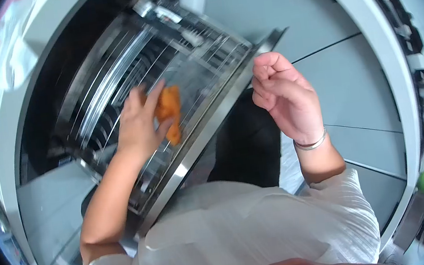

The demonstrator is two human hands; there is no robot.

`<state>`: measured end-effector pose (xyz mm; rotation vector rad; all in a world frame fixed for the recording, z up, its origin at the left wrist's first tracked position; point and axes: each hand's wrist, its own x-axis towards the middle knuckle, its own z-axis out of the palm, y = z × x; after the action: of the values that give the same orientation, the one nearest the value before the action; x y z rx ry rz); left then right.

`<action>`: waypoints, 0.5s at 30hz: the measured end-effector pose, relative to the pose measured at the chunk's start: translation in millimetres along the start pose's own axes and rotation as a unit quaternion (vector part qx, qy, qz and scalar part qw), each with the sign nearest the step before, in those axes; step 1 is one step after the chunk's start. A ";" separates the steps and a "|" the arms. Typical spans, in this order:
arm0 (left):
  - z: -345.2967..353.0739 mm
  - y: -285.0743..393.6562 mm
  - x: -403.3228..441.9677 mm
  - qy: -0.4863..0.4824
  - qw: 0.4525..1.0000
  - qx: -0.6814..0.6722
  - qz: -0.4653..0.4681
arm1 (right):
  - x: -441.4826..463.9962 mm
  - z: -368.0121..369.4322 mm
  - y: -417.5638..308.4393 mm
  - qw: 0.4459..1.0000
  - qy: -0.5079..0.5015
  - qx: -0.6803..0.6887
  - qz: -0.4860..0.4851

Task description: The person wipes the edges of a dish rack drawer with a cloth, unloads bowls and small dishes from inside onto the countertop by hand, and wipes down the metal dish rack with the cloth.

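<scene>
My left hand (139,123) reaches into an open built-in appliance with wire racks (112,92). A crumpled orange cloth (171,108) lies between its forefinger and thumb, above the inside of the lowered door. Motion blurs those fingers, but they appear to grip the cloth. My right hand (286,89) hangs over the metal edge of the door (211,124), palm turned up and fingers curled in toward the thumb. Nothing shows in that hand, and a silver bangle (312,141) circles its wrist.
Grey cabinet fronts (348,78) flank the appliance on the right, with another grey panel (53,199) at left. A pale worktop edge curves around the view. Black fittings (393,9) line the far right, and a clear plastic bag (15,61) lies upper left.
</scene>
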<state>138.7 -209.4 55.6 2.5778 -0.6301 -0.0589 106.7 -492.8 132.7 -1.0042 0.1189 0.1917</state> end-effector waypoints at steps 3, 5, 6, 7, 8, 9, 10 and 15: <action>22.4 -11.2 1.9 -0.070 0.995 0.044 -0.046 | -7.2 0.6 -60.8 0.937 0.057 -0.291 -0.184; 24.1 -12.8 0.2 -0.091 0.993 0.038 -0.064 | -2.4 -0.9 -116.6 0.814 0.121 -0.466 -0.325; 24.4 -12.0 3.8 -0.090 0.993 0.038 -0.066 | 2.4 -10.0 -146.6 0.750 0.158 -0.536 -0.355; 25.0 -11.1 6.7 -0.089 0.993 0.037 -0.071 | 9.5 -10.8 -170.1 0.721 0.136 -0.579 -0.356; 26.7 -9.7 9.1 -0.079 0.992 0.048 -0.081 | 16.4 -11.5 -193.5 0.690 0.113 -0.618 -0.359; 26.7 -5.6 11.2 -0.091 0.990 0.043 -0.095 | 31.5 -22.5 -206.5 0.676 0.085 -0.649 -0.339; 25.6 -1.0 13.8 -0.101 0.988 0.036 -0.112 | 46.5 -33.5 -219.5 0.660 0.056 -0.678 -0.320; 56.3 -27.2 13.2 -0.074 0.994 0.010 -0.074 | 86.0 -77.5 -225.6 0.727 0.107 -0.655 -0.176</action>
<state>153.5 -219.1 -5.9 2.6527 -0.4923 -0.2980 238.2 -667.2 261.7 -2.4581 -0.0252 -0.2629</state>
